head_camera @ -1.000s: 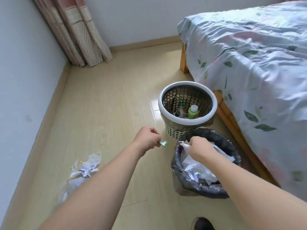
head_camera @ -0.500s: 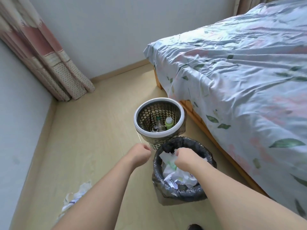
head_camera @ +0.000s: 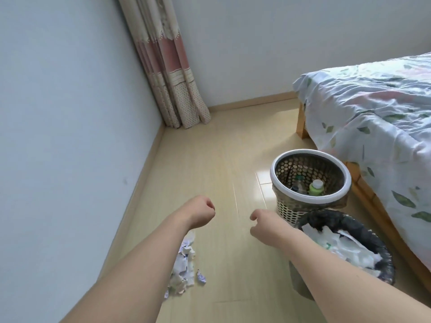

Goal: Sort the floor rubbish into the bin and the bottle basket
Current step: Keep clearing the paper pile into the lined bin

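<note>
Both hands free, paper left on the floor

Nearest, crumpled paper [head_camera: 184, 264] lies by the left wall under the left forearm. Left hand [head_camera: 201, 212] is a closed fist holding nothing visible; right hand [head_camera: 262, 223] is loosely curled, empty. The lined bin [head_camera: 363, 227] and, beyond it, the bottle basket [head_camera: 289, 208] sit along the bed's edge — likely kept side by side for quick sorting.

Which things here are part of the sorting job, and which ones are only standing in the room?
Part of the job:
- crumpled paper on the floor
- bin with black liner, holding paper
- bottle basket with bottles inside
- left hand and right hand, neither visibly holding anything

Just there:
- bed
- curtain
</note>
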{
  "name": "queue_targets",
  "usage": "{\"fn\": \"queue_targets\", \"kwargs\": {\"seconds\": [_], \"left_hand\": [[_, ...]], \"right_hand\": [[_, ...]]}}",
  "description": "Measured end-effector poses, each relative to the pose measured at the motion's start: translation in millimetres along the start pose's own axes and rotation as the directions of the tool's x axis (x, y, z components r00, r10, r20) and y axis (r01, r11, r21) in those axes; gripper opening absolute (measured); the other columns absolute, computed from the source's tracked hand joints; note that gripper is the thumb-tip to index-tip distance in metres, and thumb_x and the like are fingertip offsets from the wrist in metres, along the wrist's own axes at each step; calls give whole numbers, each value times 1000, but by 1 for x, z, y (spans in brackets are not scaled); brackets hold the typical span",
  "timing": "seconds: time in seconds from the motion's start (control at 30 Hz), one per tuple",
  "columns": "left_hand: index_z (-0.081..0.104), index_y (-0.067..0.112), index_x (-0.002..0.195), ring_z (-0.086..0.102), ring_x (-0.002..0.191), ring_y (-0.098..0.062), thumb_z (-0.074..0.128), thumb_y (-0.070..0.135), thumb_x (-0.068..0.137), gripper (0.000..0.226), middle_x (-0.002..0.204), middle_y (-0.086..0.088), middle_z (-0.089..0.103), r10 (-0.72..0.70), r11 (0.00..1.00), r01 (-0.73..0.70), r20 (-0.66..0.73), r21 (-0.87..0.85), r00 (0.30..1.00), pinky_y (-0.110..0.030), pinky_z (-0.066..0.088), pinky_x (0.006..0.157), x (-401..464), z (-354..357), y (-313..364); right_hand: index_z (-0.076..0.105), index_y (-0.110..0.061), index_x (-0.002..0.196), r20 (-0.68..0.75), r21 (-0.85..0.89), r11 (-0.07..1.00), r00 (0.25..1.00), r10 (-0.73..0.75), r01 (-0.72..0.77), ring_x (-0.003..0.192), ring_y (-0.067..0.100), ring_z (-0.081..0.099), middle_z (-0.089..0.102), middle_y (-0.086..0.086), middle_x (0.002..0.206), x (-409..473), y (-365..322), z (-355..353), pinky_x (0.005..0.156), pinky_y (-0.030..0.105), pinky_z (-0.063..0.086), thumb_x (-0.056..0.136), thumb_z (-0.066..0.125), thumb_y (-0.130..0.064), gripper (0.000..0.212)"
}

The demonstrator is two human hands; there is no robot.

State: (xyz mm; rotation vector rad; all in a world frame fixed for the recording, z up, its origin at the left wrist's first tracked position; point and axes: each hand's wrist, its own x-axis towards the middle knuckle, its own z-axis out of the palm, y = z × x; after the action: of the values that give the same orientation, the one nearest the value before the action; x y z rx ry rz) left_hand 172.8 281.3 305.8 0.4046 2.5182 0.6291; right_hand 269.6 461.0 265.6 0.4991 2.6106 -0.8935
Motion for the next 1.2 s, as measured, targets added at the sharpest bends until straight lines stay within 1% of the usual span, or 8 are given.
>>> {"fn": "queue_targets", "kwargs": {"seconds": [0.1,0.23,0.37,0.53,0.73,0.9,1.03,1.2], "left_hand": [[60,18,88,50,71,-23,43,6,84,20,83,-7,55,-71,997,70,-36,-36,997,-27,40,68,-10,-19,-55],[68,9,103,67,91,-24,45,9,87,28,100,-7,69,-194,977,187,-62,-105,979,-27,49,76,-18,-27,-134],[68,9,99,64,84,-22,49,11,85,24,98,-7,69,-287,949,278,-46,-148,957,-28,49,74,-16,-18,-210],[60,16,82,48,70,-20,44,10,84,17,80,-4,58,-380,907,378,24,-185,925,-28,40,65,-7,17,-291],[42,18,70,32,66,-20,41,7,79,14,71,-5,40,-501,829,514,116,-220,858,-30,26,61,6,94,-373],[48,20,84,44,66,-20,49,20,82,3,79,4,52,-629,686,635,149,-355,763,-27,35,60,16,155,-418],[50,22,97,61,81,-17,65,48,83,33,90,6,61,-677,637,629,66,-446,733,-28,40,60,37,188,-425],[56,19,85,60,78,-22,62,40,88,22,81,5,62,-774,590,663,-90,-461,626,-32,46,67,58,211,-418]], "right_hand": [[45,-21,138,34,-39,998,998,-49,50,114,19,54,47,2,137,14,-42,28,83,26,45,90,47,-18,48],[44,-20,139,108,-114,988,990,-92,104,117,20,53,46,1,139,37,-89,76,86,26,44,91,47,-19,48],[42,-22,140,167,-156,979,981,-104,130,113,19,54,43,0,140,63,-112,126,80,25,42,91,47,-19,50],[36,-19,143,200,-172,977,975,-93,128,88,19,55,37,2,139,100,-114,190,71,25,41,89,46,-13,55],[41,-12,136,329,-237,966,944,-21,104,96,23,59,43,6,133,143,-87,281,75,26,42,96,45,-19,41],[47,-5,122,373,-311,941,928,-8,134,108,27,49,46,10,121,174,-63,340,84,33,47,92,41,-7,30],[46,-13,105,318,-343,930,948,-19,134,98,28,51,46,9,115,191,-47,368,80,35,47,95,39,-11,12],[32,-15,83,320,-338,938,947,33,81,85,29,52,49,9,106,194,-30,388,66,31,38,93,40,-5,16]]}}
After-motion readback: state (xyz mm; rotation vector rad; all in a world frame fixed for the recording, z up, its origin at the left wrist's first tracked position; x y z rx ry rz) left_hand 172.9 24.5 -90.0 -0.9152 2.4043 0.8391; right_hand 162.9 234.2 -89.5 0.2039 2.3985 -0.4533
